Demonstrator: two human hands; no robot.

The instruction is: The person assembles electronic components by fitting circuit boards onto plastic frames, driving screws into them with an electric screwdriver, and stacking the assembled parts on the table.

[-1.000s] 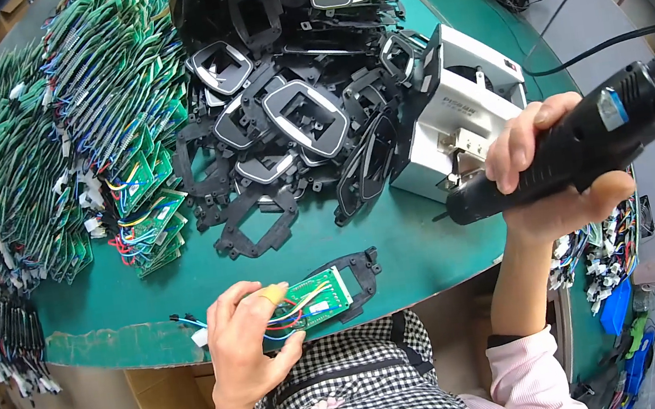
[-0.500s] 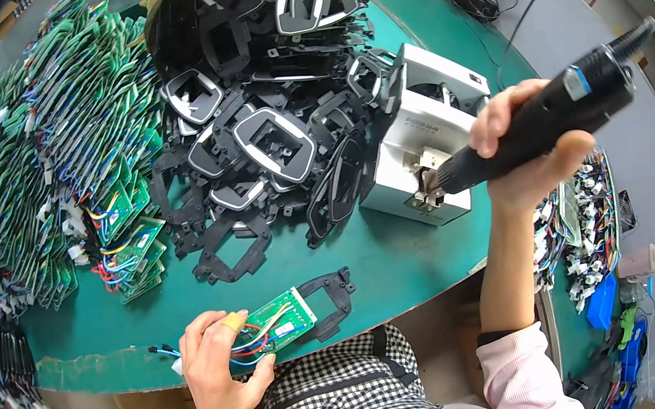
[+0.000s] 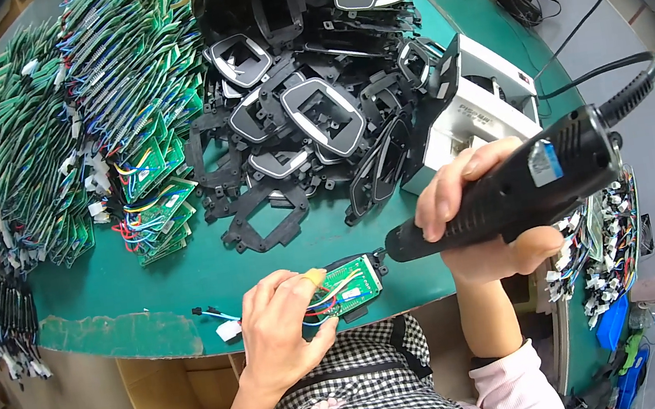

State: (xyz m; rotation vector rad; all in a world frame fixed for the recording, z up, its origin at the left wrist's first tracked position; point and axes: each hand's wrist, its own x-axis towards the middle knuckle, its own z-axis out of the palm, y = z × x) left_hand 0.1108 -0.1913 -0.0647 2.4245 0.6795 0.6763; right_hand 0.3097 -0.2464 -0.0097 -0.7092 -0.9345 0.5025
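My left hand [image 3: 285, 321] is closed on the left end of a green circuit board [image 3: 362, 282], with a yellow cover on one fingertip. Red, blue and white wires trail from the board, ending in a white connector [image 3: 229, 330]. Beneath the board, at the table's front edge, lies a black plastic frame [image 3: 357, 315], mostly covered. My right hand [image 3: 482, 262] grips a black electric screwdriver [image 3: 510, 191], held slanting. Its nose is close to the frame's upper right corner; whether it touches cannot be seen.
A white box-shaped screw feeder [image 3: 490, 108] stands behind the screwdriver. Black plastic frames [image 3: 324, 117] are heaped at the back middle, spilling from a yellow-edged bag. Stacked circuit boards [image 3: 27, 154] fill the left. Wired connectors [image 3: 606, 249] lie at the right.
My right hand has brought the screwdriver from the screw feeder down and left to the frame's corner. The board now covers more of the frame. The whole view has shifted.
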